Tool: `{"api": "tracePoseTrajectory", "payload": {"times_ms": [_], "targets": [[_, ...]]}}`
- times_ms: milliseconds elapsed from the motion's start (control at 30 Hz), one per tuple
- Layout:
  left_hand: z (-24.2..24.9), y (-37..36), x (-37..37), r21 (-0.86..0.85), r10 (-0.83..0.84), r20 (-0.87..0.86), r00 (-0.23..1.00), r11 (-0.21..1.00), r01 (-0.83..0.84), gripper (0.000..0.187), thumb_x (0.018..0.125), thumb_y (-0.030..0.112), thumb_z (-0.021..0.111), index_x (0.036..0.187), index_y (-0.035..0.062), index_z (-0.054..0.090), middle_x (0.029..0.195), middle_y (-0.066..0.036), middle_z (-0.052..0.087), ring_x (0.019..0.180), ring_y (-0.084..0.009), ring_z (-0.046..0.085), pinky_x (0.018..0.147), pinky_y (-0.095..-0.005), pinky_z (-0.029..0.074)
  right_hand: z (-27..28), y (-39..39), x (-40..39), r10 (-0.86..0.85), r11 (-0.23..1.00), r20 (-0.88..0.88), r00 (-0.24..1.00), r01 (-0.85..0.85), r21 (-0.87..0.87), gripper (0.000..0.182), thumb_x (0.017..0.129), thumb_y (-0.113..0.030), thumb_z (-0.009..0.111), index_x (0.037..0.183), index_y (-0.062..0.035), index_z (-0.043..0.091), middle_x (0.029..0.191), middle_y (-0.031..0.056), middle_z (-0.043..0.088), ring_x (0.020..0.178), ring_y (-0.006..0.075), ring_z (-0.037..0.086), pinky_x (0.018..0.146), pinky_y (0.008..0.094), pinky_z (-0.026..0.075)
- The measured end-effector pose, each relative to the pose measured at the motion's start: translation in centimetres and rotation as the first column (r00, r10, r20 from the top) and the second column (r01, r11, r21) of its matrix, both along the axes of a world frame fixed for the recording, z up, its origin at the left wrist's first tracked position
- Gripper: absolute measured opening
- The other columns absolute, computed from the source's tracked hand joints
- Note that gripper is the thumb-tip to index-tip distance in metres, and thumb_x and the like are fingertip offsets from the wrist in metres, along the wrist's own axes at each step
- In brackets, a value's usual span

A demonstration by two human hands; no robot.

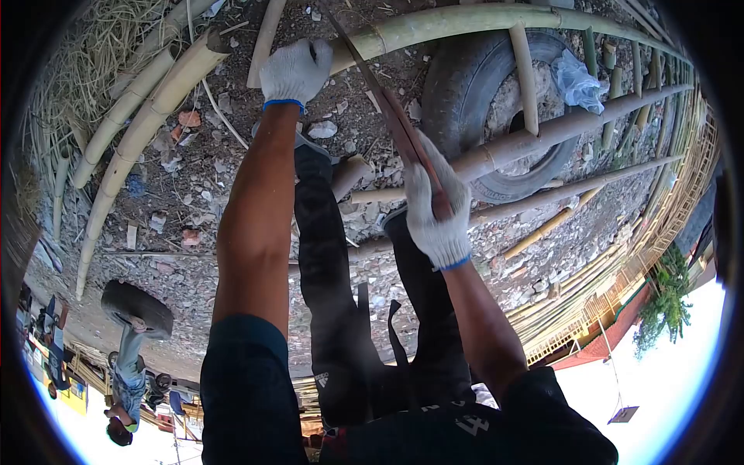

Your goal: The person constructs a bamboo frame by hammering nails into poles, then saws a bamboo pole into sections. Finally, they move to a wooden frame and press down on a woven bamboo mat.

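Bamboo pole (457,24) arcs across top of frame. Tyre (453,93) upper right, below pole. Machete (401,139) slants through upper centre, right hand (456,213) wrapped round its lower end. Left hand (293,74), upper left of centre, curled beside pole's end; can't tell if gripping. Bag (577,84) upper right.

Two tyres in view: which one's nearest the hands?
The tyre with a brownish pole crossing over it, next to the right hand. The other tyre lies farther off, by another person.
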State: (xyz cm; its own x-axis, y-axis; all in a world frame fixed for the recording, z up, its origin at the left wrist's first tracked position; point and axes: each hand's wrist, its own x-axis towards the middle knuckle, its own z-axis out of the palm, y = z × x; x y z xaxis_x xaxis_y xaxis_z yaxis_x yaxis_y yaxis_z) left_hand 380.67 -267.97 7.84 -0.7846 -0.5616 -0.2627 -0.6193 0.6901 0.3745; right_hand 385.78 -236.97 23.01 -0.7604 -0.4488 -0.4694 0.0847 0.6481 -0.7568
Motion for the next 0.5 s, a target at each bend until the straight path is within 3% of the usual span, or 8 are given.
{"api": "tracePoseTrajectory", "payload": {"times_ms": [67,167,233,267,300,467,500], "targets": [[-0.2,-2.0,-1.7,-0.023,0.063,0.006,0.998,0.998,-0.063,0.05,0.102,0.045,0.05,0.088,0.0064,0.078,0.084,-0.024,0.076,0.082,-0.0429,0.076,0.077,-0.0547,0.062,8.7,-3.8,-4.3,-0.024,0.999,-0.016,1.0,0.025,0.032,0.045,0.105,-0.022,0.063,0.139,0.0067,0.06,0.104,0.0186,0.074,0.083,0.0207,0.072,0.07,0.0359,0.057],[-0.3,0.4,-0.4,0.045,0.035,0.036,0.999,0.998,-0.037,0.05,0.102,0.047,0.05,0.089,0.007,0.077,0.083,-0.024,0.076,0.082,-0.0431,0.076,0.077,-0.0549,0.061,3.5,-9.0,-6.4,-0.232,0.953,0.148,0.961,0.255,-0.164,0.049,0.1,-0.027,0.069,0.135,0.0066,0.064,0.09,0.0215,0.077,0.082,0.0254,0.078,0.071,0.0391,0.058],[-0.8,-0.9,-0.3,0.007,0.038,0.002,0.999,0.999,-0.038,0.05,0.103,0.047,0.049,0.09,0.0072,0.078,0.083,-0.025,0.076,0.082,-0.0431,0.076,0.078,-0.0549,0.061,-1.8,-15.1,-10.8,-0.042,0.997,-0.055,0.998,0.038,-0.071,0.045,0.101,-0.03,0.068,0.131,0.003,0.069,0.092,0.0251,0.075,0.089,0.0266,0.079,0.071,0.0411,0.058],[-0.4,-0.9,-0.3,-0.018,0.015,-0.016,1.0,1.0,-0.015,0.051,0.103,0.047,0.048,0.09,0.0072,0.077,0.084,-0.024,0.076,0.083,-0.0428,0.076,0.078,-0.0543,0.061,-1.5,-13.4,-9.4,-0.022,0.996,-0.106,0.994,0.013,-0.088,0.043,0.108,-0.023,0.064,0.14,0.0051,0.063,0.103,0.0045,0.077,0.082,0.0107,0.065,0.07,0.0284,0.053],[-0.2,0.1,-0.2,0.011,0.013,0.001,1.0,1.0,-0.013,0.051,0.103,0.047,0.048,0.09,0.0073,0.077,0.084,-0.024,0.076,0.082,-0.0429,0.076,0.078,-0.0543,0.061,0.7,-10.1,-6.6,-0.209,0.966,0.076,0.975,0.218,-0.143,0.042,0.101,-0.03,0.067,0.13,0.0008,0.07,0.092,0.0259,0.075,0.092,0.0243,0.079,0.076,0.0415,0.059],[-0.2,0.5,0.6,0.015,0.024,0.01,1.0,1.0,-0.025,0.05,0.103,0.046,0.048,0.09,0.0075,0.077,0.08,-0.026,0.075,0.079,-0.0442,0.076,0.074,-0.0555,0.061,4.0,-7.2,-4.9,-0.185,0.97,-0.17,0.968,0.151,-0.193,0.04,0.099,-0.022,0.07,0.132,0.0011,0.069,0.088,0.0233,0.075,0.084,0.0251,0.079,0.071,0.0415,0.059],[-0.1,-0.2,-0.4,0.004,0.058,-0.004,0.998,0.998,-0.058,0.05,0.103,0.045,0.048,0.09,0.0074,0.078,0.08,-0.026,0.074,0.078,-0.0444,0.076,0.074,-0.0557,0.061,2.1,-9.0,-6.6,-0.141,0.979,-0.176,0.974,0.111,-0.17,0.042,0.099,-0.021,0.071,0.133,0.0019,0.068,0.087,0.0231,0.075,0.082,0.0264,0.079,0.07,0.0413,0.059]]}}
